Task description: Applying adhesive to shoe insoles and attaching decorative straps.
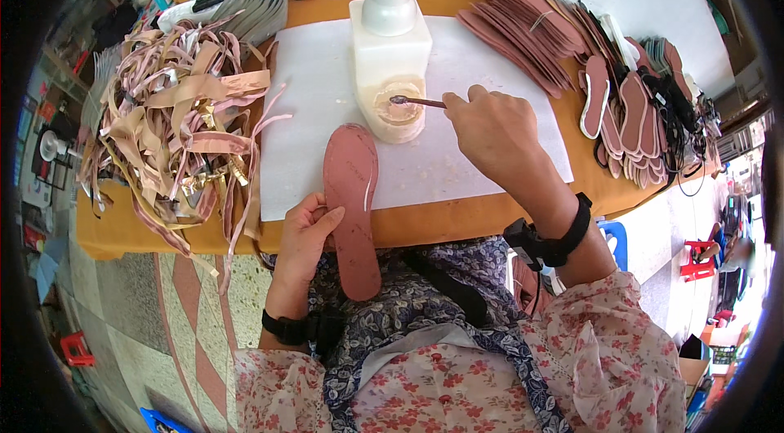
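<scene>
A reddish-brown insole (351, 188) is held by its edge in my left hand (309, 233), thumb on top, with its heel end over my lap. A whitish streak runs along its right side. My right hand (494, 127) pinches the handle of a thin brush (423, 102). The brush's dark tip is at the round opening in the side of a white plastic glue container (390, 49), which has a tall cone-shaped spout. Dried, yellowish residue rings that opening. The container stands on a white sheet (314, 98).
Tangled tan and pink strips (192, 122) heap up at the left, some hanging off the table edge. Grey insoles (257, 4) fan out behind them. Stacked reddish insoles (527, 29) lie at the back right, beside more white-edged insoles (633, 110) and black straps.
</scene>
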Tool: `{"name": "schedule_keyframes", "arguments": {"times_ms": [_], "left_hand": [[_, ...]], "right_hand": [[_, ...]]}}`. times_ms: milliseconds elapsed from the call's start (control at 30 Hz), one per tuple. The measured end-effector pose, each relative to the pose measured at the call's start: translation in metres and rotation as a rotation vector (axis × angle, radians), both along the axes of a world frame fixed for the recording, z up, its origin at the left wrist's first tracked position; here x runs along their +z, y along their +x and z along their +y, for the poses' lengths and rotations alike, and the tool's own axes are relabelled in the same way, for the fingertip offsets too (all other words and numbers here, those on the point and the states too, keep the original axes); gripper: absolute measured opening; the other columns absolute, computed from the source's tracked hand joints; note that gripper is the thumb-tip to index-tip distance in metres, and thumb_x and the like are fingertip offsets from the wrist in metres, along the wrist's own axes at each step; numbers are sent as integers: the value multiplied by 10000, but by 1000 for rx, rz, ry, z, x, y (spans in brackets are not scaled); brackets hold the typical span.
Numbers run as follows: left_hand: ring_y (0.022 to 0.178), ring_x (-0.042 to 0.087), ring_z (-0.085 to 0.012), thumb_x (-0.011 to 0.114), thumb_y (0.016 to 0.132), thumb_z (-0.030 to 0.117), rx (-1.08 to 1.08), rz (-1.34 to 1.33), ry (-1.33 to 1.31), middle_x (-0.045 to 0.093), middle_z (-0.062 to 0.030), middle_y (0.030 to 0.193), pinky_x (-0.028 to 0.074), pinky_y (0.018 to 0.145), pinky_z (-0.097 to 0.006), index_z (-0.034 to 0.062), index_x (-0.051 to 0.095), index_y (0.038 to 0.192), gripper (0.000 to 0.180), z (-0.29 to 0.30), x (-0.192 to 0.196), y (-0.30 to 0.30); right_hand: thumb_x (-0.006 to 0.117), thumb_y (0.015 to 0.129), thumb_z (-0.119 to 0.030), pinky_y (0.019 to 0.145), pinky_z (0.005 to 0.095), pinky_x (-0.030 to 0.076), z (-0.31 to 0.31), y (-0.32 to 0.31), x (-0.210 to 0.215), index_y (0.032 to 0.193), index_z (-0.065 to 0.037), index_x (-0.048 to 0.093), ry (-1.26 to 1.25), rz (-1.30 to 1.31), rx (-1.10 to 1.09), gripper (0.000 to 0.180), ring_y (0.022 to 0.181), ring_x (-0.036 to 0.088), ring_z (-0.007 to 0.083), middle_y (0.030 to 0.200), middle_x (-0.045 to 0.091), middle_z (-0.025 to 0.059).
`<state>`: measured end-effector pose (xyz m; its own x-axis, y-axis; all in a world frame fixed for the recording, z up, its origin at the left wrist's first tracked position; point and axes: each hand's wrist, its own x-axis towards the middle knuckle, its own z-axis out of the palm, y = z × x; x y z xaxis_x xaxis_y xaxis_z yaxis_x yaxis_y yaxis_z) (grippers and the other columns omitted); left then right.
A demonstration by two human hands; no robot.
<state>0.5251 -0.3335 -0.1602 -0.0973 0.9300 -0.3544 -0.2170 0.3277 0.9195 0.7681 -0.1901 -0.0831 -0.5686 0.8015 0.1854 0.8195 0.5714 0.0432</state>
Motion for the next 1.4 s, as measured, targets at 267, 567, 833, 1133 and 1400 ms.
{"name": "schedule_keyframes", "arguments": {"times_ms": [267, 567, 833, 1133, 1400], "left_hand": [[700, 612, -63, 602, 901, 88, -14, 25, -34, 664, -24, 857, 505, 592, -207, 27, 588, 1062, 172, 1, 3, 0], [802, 636, -112, 647, 829, -3, -38, 33, -20, 676, -70, 955, 513, 697, -233, 11, 547, 1189, 373, 0, 7, 3], [798, 624, -101, 649, 822, -9, -40, 99, -14, 672, -65, 931, 511, 680, -227, -6, 558, 1158, 348, 1, 3, 7], [793, 610, -91, 656, 813, -7, -68, 172, -4, 671, -66, 920, 501, 691, -226, -37, 579, 1099, 298, 2, 3, 8], [806, 603, -87, 638, 820, -34, -81, 137, 63, 668, -58, 911, 494, 716, -224, -31, 581, 1075, 261, 2, -3, 7]], "right_hand": [[545, 793, -91, 588, 371, 547, 6, -14, -2, 749, -33, 657, -8, -70, 82, 134, 674, 679, 286, 785, 652, 153], [547, 849, -132, 599, 416, 514, -4, 6, 5, 871, -85, 647, -24, -39, -45, 112, 685, 655, 303, 759, 619, 123], [618, 876, -180, 578, 388, 453, -17, 25, -14, 1050, -123, 680, -50, 393, -129, 194, 650, 594, 317, 716, 585, 120], [635, 870, -222, 553, 419, 485, -53, -14, -61, 1047, -139, 683, -330, 651, 168, 201, 633, 608, 323, 735, 602, 100], [614, 883, -236, 529, 426, 490, -37, -25, -78, 1043, -145, 672, -240, 662, 156, 192, 612, 610, 329, 739, 595, 97]]}}
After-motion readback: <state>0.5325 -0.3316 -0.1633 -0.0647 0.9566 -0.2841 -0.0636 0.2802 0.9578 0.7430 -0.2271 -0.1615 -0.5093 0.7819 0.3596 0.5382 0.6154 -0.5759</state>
